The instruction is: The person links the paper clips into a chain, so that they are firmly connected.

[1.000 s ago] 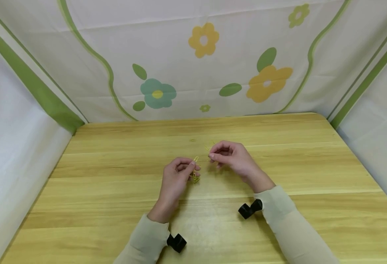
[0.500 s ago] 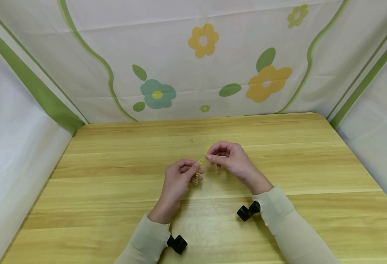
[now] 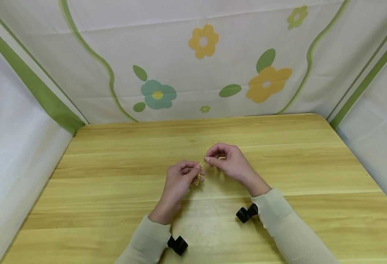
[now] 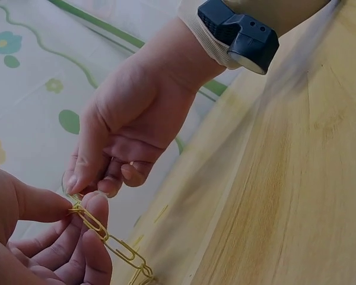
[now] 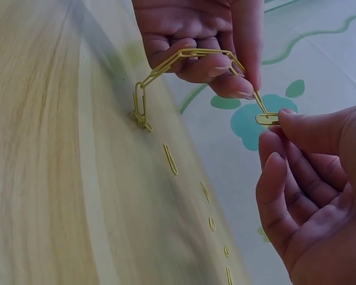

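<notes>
My left hand point(image 3: 177, 179) pinches the end of a chain of linked yellow paper clips point(image 5: 196, 53) between thumb and fingers. Over those fingers the chain drapes, its loose end hanging down near the tabletop in the right wrist view. Facing it, my right hand point(image 3: 235, 165) pinches a single yellow paper clip point(image 5: 266, 119) between thumb and index finger. This clip meets the end clip of the chain, and the two overlap at the fingertips. Part of each is hidden by the fingers.
Several loose yellow paper clips point(image 5: 170, 159) lie in a rough row on the wooden table point(image 3: 114, 205), beyond the hands. One clip point(image 3: 192, 140) lies farther back in the head view. A white floral cloth point(image 3: 180, 55) stands behind the table and along its sides.
Both hands have drawn together: the right has moved left and slightly nearer, the left a little to the right. The right hand's paper clip now meets the chain's end, where a gap showed before.
</notes>
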A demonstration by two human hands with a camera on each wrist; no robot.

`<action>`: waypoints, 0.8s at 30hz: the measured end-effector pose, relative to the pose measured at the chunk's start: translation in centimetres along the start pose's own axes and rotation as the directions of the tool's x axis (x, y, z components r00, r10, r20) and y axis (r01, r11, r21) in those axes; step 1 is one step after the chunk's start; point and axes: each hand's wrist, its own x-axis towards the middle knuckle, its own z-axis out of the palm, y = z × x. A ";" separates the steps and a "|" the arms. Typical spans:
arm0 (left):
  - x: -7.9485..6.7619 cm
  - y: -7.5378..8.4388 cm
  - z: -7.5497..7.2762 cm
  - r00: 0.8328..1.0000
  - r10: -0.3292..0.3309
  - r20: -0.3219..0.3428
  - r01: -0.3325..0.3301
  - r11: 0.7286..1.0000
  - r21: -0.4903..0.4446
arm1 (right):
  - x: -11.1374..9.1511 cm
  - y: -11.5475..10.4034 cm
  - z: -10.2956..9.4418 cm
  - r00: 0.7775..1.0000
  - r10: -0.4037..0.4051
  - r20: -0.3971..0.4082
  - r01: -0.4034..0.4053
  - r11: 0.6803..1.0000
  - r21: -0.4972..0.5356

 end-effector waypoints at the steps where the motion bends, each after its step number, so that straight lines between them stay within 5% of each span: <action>1: 0.0 0.0 0.0 1.000 -0.003 0.002 0.003 1.000 0.001 | 0.0 0.0 0.0 1.000 -0.005 -0.003 0.005 1.000 -0.008; 24: 0.0 -0.2 -0.1 0.999 -0.020 0.028 0.021 1.000 -0.005 | -0.2 0.0 0.8 0.995 -0.089 -0.052 0.081 0.986 -0.145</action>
